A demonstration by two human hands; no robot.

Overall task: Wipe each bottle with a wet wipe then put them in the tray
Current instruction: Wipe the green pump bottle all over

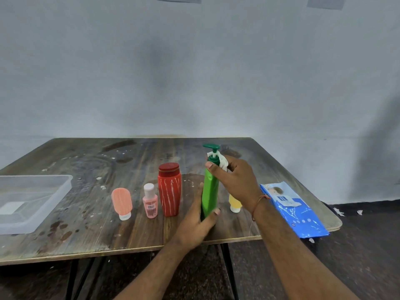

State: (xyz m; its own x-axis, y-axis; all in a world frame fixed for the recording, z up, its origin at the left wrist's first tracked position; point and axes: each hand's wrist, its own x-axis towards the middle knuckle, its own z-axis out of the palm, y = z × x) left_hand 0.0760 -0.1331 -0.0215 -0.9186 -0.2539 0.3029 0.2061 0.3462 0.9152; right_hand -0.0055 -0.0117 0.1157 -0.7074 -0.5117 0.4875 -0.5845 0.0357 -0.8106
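yellow bottle (234,202) half hidden behind right wrist, tray (54,198) cut off left

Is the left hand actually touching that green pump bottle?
Touching. The head view shows the left hand wrapped around the base of the green pump bottle, thumb tip pressed on its front, steadying it upright.

No readable text from my view.

I see print on 2 things only: a small label on the pink bottle (150,202) and a dark badge with white marks on the blue wipes pack (292,207), beside a printed picture and a row of small icons. All of it is too blurred for me to read.
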